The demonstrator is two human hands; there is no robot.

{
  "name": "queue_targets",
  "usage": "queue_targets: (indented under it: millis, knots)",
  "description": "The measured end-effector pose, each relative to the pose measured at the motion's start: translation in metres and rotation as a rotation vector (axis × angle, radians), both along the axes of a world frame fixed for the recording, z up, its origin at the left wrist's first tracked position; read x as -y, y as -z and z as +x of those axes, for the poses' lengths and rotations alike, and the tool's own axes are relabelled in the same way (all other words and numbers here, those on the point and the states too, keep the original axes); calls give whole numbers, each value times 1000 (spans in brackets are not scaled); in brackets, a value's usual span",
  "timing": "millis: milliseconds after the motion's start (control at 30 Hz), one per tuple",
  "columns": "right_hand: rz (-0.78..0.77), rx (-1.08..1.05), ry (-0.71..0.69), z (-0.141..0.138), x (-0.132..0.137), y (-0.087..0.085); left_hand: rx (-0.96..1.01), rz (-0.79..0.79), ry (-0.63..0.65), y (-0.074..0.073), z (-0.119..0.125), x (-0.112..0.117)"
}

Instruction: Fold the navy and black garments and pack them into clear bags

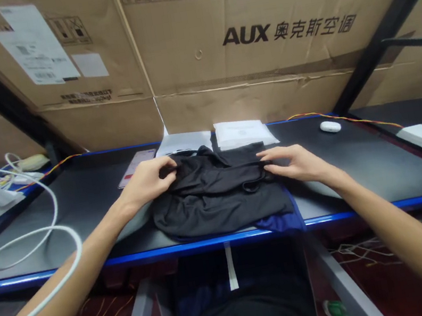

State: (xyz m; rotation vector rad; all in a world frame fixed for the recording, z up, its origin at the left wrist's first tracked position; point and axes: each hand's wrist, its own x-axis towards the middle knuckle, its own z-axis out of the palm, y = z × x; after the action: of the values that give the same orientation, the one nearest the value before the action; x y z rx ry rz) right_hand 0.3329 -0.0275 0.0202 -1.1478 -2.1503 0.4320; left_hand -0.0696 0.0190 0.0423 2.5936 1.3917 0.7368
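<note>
While a crumpled black fabric garment is being supported by the blue-edged dark tabletop, its upper left edge is being pinched between thumb and fingers by the bare left hand, and its right edge is being pinched likewise by the bare right hand.

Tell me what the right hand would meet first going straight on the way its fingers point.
The black cloth: its folds lie right at the right hand, apparently touching it already, though exact depth is unclear.
</note>
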Motion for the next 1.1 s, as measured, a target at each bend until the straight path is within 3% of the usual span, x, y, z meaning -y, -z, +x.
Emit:
queue_targets:
  millis: [133, 267, 367, 433, 567, 700, 800, 933, 1033, 1100]
  knots:
    - [-47, -191, 1, 2, 7, -13, 263, -91, 87, -15, -7, 8]
    - [-222, -303, -91, 9, 16, -26, 369, -248, 351, -28, -19, 17]
    - [-298, -282, -244, 14, 21, -29, 296, -332, 551, -31, -28, 21]
    - [-332, -237, -349, 15, 23, -27, 215, -389, 618, -29, -30, 24]
    - [-429, -104, -517, 11, 26, -25, 67, -524, 670, -22, -28, 28]
    - [-559, 55, -567, 10, 26, -26, -17, -623, 687, -20, -27, 28]
    - [-577, 35, -492, 12, 25, -28, -96, -641, 605, -26, -23, 24]
    - [-480, -88, -179, 11, 21, -26, -129, -606, 418, -35, -4, 18]
    - [-243, -70, 53, 6, 11, -22, -62, -363, 263, -37, 15, 8]
    - [-77, 12, 79, 2, 2, -19, -26, -160, 219, -34, 28, -4]
